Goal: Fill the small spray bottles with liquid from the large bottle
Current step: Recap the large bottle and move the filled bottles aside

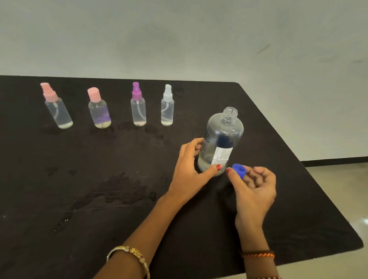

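While its neck stands uncapped, the large clear bottle sits upright on the black worktop, the left hand wrapped around its base. Just beside it, the right hand pinches the blue cap. Four small spray bottles line the far edge; their liquid levels are hard to read.

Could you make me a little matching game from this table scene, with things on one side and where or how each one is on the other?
Things:
1. blue cap
2. large bottle
3. purple-topped spray bottle
4. pink flip-cap bottle

States:
A. stands second from the left in the row
B. stands open, no cap on its neck
C. pinched in the right hand
D. stands just left of the white-topped spray bottle

Pairs: 1-C, 2-B, 3-D, 4-A
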